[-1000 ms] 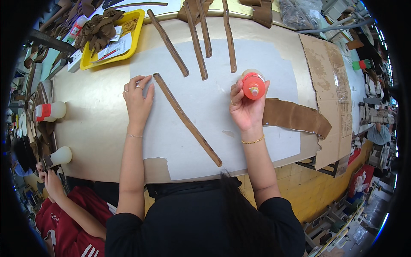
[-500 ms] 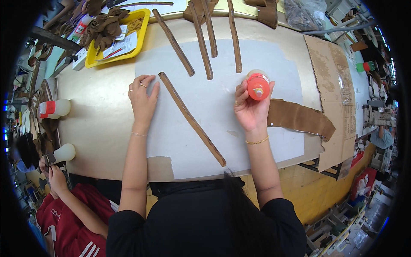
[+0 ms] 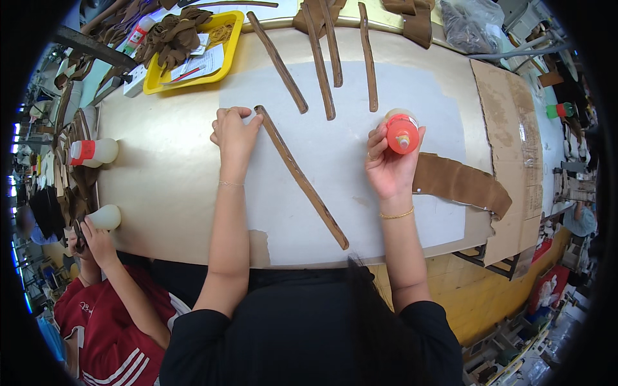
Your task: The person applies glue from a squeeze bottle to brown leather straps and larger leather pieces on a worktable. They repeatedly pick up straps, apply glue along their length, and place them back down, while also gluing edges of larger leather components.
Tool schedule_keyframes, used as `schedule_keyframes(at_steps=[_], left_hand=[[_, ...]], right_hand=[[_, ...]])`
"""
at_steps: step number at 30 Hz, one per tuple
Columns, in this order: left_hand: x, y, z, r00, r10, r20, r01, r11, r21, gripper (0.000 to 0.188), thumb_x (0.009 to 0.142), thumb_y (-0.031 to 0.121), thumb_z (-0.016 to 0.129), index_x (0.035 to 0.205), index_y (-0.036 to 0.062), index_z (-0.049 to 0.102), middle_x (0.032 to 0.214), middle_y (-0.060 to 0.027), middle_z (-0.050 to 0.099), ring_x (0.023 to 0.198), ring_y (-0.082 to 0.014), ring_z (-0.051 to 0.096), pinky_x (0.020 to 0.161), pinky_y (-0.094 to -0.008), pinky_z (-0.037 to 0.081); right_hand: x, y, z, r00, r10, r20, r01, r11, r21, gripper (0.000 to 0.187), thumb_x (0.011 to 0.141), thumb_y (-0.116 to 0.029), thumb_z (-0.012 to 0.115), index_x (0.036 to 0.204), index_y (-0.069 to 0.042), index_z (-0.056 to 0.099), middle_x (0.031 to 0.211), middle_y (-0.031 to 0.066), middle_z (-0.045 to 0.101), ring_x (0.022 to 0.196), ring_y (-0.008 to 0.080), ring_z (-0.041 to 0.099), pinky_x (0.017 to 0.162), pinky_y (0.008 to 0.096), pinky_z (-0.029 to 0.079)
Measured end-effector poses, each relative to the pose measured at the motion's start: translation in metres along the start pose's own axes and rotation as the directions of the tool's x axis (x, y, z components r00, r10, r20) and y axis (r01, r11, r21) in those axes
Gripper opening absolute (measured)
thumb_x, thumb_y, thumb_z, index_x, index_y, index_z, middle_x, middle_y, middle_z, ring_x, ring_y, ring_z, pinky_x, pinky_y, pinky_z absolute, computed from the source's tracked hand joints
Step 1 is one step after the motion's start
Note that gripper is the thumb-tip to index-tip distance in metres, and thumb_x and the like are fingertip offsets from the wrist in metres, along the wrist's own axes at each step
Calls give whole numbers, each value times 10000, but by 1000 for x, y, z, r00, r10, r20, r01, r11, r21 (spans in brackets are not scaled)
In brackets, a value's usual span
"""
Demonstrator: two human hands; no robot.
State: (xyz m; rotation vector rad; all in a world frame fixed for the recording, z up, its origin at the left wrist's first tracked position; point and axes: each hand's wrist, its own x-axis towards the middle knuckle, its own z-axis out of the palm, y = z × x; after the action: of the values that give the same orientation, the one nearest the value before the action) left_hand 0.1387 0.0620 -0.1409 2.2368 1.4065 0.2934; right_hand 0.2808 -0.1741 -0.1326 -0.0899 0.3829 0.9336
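Observation:
My right hand (image 3: pixel 394 168) wraps around a pale squeeze bottle (image 3: pixel 402 135) with a red top, its nozzle tilted toward me above the table. A long narrow brown strip (image 3: pixel 301 177) lies at a slant between my hands, its surface streaked dark and shiny. Beside the strip's far end is my left hand (image 3: pixel 237 134), fingers bent but apart, holding nothing that I can see. Its thumb is at the strip's edge; whether it touches cannot be made out. Farther off lie several similar strips (image 3: pixel 278 63). A wide curved brown piece (image 3: pixel 460 181) rests right of my right wrist.
A yellow tray (image 3: pixel 233 55) with brown pieces and papers stands at the far left. Two pale bottles (image 3: pixel 106 151) (image 3: pixel 106 217) are at the left edge, near a person in a red top (image 3: pixel 122 321) handling a dark piece. Cardboard (image 3: pixel 508 135) covers the right side.
The view has shifted, moving the scene slightly rightward. My left hand has come closer to the strip's far end, its fingers bending more. My right hand still holds the bottle.

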Motion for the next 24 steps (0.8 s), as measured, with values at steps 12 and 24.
schedule_keyframes(at_steps=[12,24], left_hand=[[-9,3,20,989,70,-134,-62,996,62,223,799,278,652,903,83,682,1000,-66,611,986,-229,559,893,-431,347],[-13,-2,10,992,116,-52,-124,801,-585,164,839,116,698,921,-13,638,820,-55,656,754,-92,610,663,-204,484]], right_hand=[[2,-1,-1,998,18,66,-19,1000,9,554,822,-562,624,1052,-60,593,919,99,625,868,241,639,705,289,608],[1,-4,-1,999,6,43,-4,999,-34,583,817,-585,616,1070,-61,573,942,95,615,869,255,629,695,292,606]])
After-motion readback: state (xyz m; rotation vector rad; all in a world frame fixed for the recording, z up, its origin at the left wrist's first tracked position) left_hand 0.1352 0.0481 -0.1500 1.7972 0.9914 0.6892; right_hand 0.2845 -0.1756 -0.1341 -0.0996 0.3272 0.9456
